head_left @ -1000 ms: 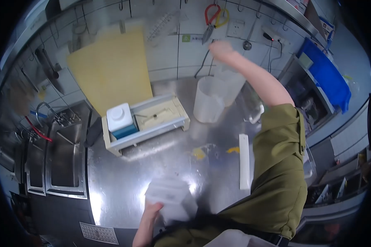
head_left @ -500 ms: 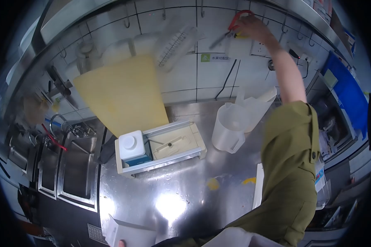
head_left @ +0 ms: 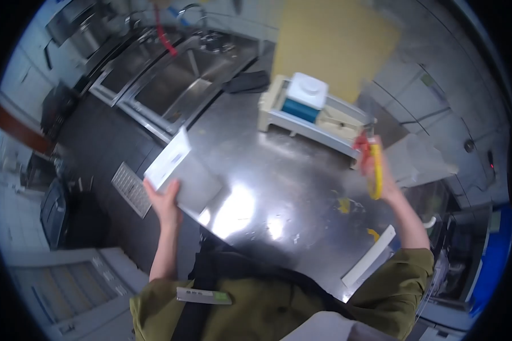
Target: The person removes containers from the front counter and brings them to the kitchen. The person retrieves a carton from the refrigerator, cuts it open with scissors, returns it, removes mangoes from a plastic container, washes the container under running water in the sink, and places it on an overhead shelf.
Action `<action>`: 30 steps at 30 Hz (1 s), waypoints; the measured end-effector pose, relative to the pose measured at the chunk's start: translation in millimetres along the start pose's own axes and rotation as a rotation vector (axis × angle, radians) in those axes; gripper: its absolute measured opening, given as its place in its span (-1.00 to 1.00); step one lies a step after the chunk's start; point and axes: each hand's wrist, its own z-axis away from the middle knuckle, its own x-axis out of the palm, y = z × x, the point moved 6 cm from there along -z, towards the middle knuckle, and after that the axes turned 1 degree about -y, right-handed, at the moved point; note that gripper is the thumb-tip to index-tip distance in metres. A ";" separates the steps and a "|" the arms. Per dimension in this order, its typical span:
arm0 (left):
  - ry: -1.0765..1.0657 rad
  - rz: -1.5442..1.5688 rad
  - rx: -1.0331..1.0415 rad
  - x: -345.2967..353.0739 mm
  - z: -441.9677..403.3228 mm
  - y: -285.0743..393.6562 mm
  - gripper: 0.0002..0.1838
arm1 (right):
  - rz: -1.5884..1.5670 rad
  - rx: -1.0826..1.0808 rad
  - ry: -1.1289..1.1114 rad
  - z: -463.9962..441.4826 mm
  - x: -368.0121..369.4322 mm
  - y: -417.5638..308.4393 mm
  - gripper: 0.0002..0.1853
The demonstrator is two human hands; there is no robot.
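My left hand [head_left: 166, 204] grips a white box-shaped pack [head_left: 196, 179] at its near side, tilted over the left part of the steel counter [head_left: 267, 193]. What is inside the pack cannot be seen. In my right hand [head_left: 385, 181] is a pair of scissors [head_left: 375, 167] with a red and yellow handle, slightly blurred by motion. Their blades point away from me, by the right end of a cream-coloured rack [head_left: 301, 129]. Standing in that rack is a white-topped teal container [head_left: 306, 98]. Behind the right hand are translucent plastic pitchers [head_left: 418, 159], partly hidden.
A large yellow cutting board [head_left: 333, 42] leans against the tiled wall. Steel sinks [head_left: 179, 85] lie to the far left, with a dark cloth [head_left: 246, 82] beside them. Yellow smears [head_left: 343, 206] and a white strip-like edge [head_left: 370, 256] are on the counter's right side.
My right hand has come down from the wall hooks with the scissors. My left hand and the white pack have come further into view as the head view turned left and down.
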 end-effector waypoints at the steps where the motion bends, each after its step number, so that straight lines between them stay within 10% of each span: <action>1: -0.007 -0.012 0.008 0.2 -6.9 2.5 -0.34 | -0.045 0.024 -0.131 -12.2 43.3 -3.3 -0.43; 7: -0.095 -0.090 0.269 -2.6 -80.1 16.7 -0.30 | 0.199 0.132 -0.559 -109.2 201.1 -48.6 -0.38; 11: -0.150 -0.111 0.313 -24.0 -161.9 0.7 -0.26 | 0.333 -0.045 -0.505 -181.6 269.7 -60.6 -0.18; 30: -0.229 -0.064 0.260 -58.5 -379.3 -52.9 -0.17 | 0.300 0.427 -0.560 -372.5 395.5 -106.9 -0.17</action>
